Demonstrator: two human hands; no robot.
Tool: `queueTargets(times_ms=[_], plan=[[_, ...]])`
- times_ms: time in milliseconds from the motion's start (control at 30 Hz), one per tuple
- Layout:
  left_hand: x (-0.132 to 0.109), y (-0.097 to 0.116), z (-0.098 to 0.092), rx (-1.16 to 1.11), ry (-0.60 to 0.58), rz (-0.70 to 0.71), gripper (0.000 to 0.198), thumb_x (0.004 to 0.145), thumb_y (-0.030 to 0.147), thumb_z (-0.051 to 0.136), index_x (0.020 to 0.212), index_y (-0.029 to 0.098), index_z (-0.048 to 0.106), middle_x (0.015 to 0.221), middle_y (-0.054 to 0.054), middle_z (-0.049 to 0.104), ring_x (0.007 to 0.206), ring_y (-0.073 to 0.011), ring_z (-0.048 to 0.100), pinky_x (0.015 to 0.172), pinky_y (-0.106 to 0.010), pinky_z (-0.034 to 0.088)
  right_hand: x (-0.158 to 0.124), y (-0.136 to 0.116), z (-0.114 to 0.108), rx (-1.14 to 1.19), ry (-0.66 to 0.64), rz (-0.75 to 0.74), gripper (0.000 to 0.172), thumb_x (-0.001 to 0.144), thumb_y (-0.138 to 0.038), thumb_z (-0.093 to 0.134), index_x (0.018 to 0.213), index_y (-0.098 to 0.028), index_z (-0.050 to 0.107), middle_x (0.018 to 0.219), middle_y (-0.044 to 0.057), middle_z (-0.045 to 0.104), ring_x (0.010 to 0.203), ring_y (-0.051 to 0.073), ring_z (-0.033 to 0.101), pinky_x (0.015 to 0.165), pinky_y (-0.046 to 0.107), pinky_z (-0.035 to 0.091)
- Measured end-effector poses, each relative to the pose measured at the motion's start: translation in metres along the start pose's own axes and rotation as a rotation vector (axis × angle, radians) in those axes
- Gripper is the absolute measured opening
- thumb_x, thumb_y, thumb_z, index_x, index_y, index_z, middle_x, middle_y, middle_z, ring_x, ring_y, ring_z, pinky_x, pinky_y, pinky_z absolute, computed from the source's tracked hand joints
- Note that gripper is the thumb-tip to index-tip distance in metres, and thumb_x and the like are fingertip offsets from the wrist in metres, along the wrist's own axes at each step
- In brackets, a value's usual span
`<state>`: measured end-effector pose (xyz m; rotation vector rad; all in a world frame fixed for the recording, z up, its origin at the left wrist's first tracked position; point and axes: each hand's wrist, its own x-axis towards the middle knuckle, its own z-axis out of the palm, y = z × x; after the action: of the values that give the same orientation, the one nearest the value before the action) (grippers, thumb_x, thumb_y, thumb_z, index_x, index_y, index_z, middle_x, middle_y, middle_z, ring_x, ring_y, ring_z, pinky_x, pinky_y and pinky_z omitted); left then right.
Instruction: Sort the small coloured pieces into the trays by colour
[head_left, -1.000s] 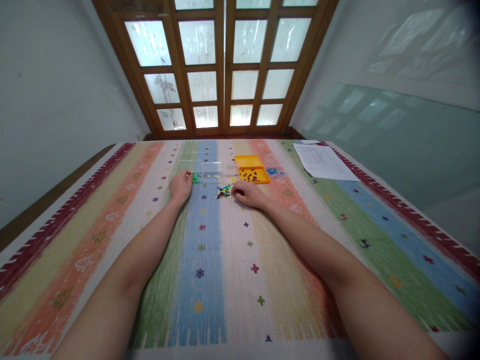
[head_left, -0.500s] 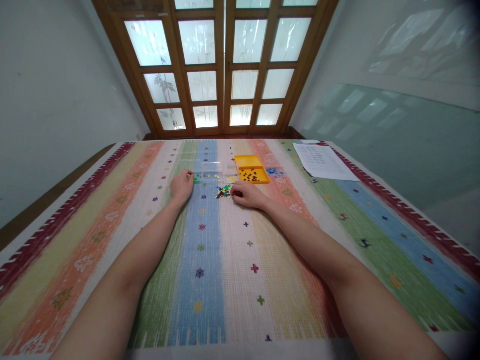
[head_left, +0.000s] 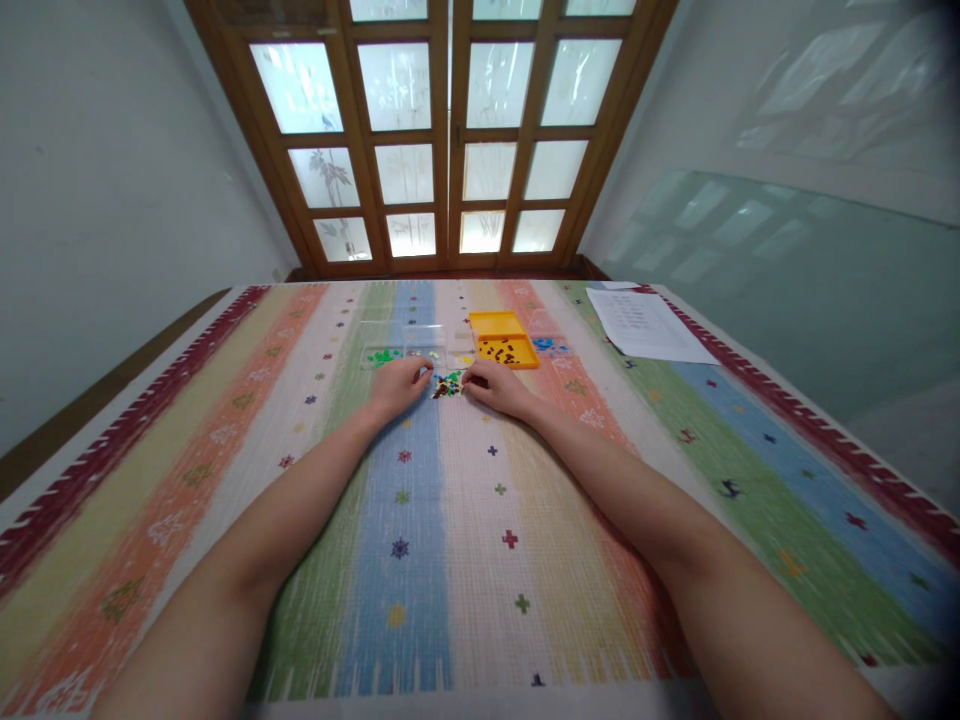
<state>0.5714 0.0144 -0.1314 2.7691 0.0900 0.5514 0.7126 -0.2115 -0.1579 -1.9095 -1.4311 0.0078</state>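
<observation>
A small pile of mixed tiny bead-like pieces (head_left: 448,384), brown, green, blue and yellow, lies on the tablecloth between my hands. At the pile's left edge is my left hand (head_left: 399,388), with thumb and forefinger bent and a little apart, holding nothing visible. My right hand (head_left: 499,388) rests at the right edge, its fingers curled into a pinch; anything in them is too small to make out. Just beyond stand a clear box with green pieces (head_left: 384,356), clear boxes with pale and yellow pieces (head_left: 462,359), and a yellow box (head_left: 536,358) holding brown pieces.
Blue pieces (head_left: 550,345) lie in a clear box right of the yellow one. Printed paper sheets (head_left: 649,325) are at the far right of the striped tablecloth (head_left: 405,620). Behind the table is a wooden door with glass panes (head_left: 450,150).
My left hand has moved right, from the box of green pieces to the pile, uncovering the green pieces. My right hand stays beside the pile, its fingers shifted slightly.
</observation>
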Motion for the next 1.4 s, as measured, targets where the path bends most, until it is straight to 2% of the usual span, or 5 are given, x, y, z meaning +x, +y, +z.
queueTargets(times_ms=[233,867,1067,1267,1400], plan=[[-0.005,0.021,0.007,-0.018,-0.068,0.248,0.025,0.104,0.038,0.058,0.116,0.024,0.075,0.105,-0.007,0.079,0.095,-0.0221,0.07,0.086,-0.033,0.047,0.003,-0.01,0.005,0.168,0.07,0.073,0.011,0.094,-0.028,0.067,0.091,-0.019,0.072,0.086,0.003,0.068,0.079,0.017,0.06,0.073,0.029,0.043],[-0.005,0.023,0.007,0.05,-0.08,0.278,0.029,0.106,0.04,0.053,0.109,0.022,0.076,0.098,-0.009,0.077,0.092,-0.0227,0.068,0.084,-0.033,0.045,0.004,-0.021,0.01,0.249,0.056,0.111,0.013,0.093,-0.029,0.065,0.088,-0.019,0.07,0.084,0.003,0.068,0.078,0.018,0.059,0.072,0.029,0.043],[0.0,0.015,0.003,0.033,-0.052,0.089,0.027,0.103,0.039,0.057,0.112,0.022,0.076,0.097,-0.008,0.077,0.092,-0.0232,0.069,0.084,-0.033,0.046,0.004,-0.017,0.013,0.281,0.052,0.192,0.011,0.094,-0.028,0.062,0.091,-0.019,0.067,0.081,0.001,0.068,0.075,0.017,0.059,0.071,0.028,0.043],[0.012,-0.001,0.0,0.09,0.028,-0.221,0.029,0.103,0.04,0.054,0.116,0.024,0.074,0.092,-0.006,0.075,0.088,-0.0241,0.068,0.077,-0.031,0.043,0.003,-0.019,0.011,0.172,0.012,0.154,0.011,0.095,-0.027,0.061,0.091,-0.019,0.068,0.082,0.001,0.068,0.076,0.017,0.058,0.07,0.027,0.04],[0.015,-0.011,0.001,0.1,0.039,-0.325,0.026,0.102,0.038,0.056,0.117,0.025,0.073,0.092,-0.005,0.075,0.088,-0.0246,0.068,0.074,-0.031,0.042,0.002,-0.021,0.01,0.157,0.005,0.156,0.011,0.095,-0.027,0.061,0.092,-0.019,0.068,0.082,0.0,0.067,0.075,0.016,0.057,0.07,0.027,0.04]])
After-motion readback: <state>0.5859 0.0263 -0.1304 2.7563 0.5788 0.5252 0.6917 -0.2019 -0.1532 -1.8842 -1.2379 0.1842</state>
